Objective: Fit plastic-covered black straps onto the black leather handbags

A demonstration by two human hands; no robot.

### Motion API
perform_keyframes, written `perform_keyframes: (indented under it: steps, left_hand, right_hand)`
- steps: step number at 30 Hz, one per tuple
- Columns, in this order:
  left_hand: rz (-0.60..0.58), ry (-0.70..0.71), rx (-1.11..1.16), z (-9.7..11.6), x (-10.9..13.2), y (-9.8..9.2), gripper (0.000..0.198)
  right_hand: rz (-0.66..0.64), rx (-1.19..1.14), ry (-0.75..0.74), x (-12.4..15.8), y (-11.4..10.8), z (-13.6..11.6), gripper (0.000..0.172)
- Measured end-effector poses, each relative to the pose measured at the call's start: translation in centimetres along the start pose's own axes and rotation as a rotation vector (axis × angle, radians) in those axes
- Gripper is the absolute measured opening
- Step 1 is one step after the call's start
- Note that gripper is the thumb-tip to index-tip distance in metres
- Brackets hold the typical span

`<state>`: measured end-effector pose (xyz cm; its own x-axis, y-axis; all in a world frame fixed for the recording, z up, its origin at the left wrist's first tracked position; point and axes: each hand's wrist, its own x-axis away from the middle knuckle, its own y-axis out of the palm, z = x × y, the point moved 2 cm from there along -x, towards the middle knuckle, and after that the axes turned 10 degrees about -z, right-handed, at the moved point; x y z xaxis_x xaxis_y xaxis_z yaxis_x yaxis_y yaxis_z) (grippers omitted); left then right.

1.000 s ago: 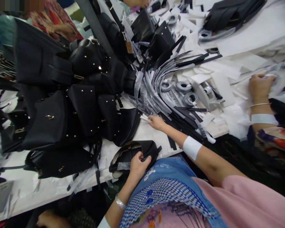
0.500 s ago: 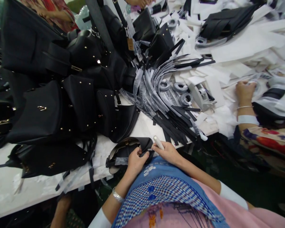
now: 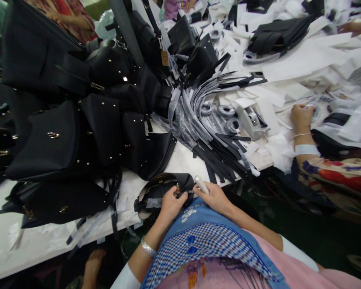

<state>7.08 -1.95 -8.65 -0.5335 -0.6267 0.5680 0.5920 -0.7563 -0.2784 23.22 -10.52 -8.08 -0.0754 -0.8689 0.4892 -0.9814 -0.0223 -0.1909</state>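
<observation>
Left hand (image 3: 172, 203) pinches the black bag (image 3: 185, 179), lower centre; right hand (image 3: 215, 198), just beside, grips a white-handled tool (image 3: 201, 185): a slip could scratch the bag.

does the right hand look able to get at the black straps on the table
Likely yes: the black straps lie just beyond the right hand, and nothing seems to stand between. That hand does hold a pale, stick-like tool, which may hamper its grip.
</observation>
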Motion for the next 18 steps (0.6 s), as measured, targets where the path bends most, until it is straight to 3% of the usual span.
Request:
perform_keyframes:
  steps: [11,18]
  left_hand:
    - [0.053,0.054,0.055,0.0,0.7,0.7,0.018]
    - [0.114,0.016,0.059,-0.5,0.7,0.6,0.021]
  right_hand:
    - [0.043,0.242,-0.027,-0.3,1.9,0.2,0.021]
    - [0.059,0.102,0.055,-1.4,2.3,0.3,0.017]
